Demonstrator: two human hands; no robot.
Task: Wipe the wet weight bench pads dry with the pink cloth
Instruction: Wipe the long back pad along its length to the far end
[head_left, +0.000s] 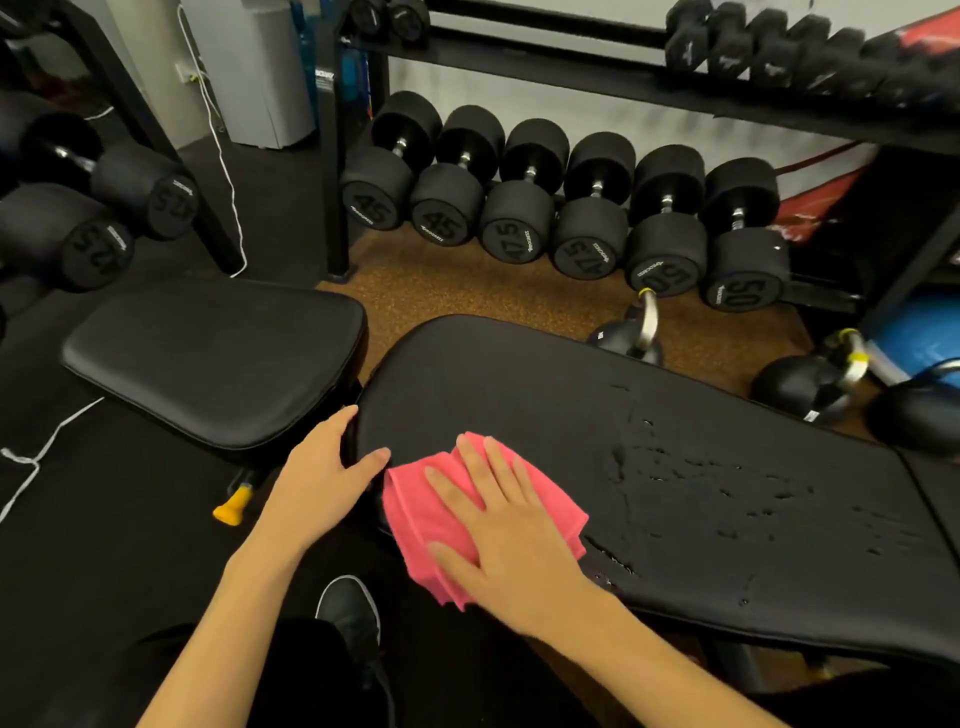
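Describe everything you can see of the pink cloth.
The pink cloth, a soft-looking fabric, is folded into several layers whose edges show along its right side. It lies flat on the near left end of the long black cushioned bench pad, its lower corner reaching past the pad's near edge. The right hand presses on it with fingers spread straight; the left hand grips the pad's end beside it. Water droplets lie on the pad to its right.

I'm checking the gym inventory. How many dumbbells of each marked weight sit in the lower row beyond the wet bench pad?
45 dumbbells: 2
47.5 dumbbells: 2
50 dumbbells: 2
Total: 6
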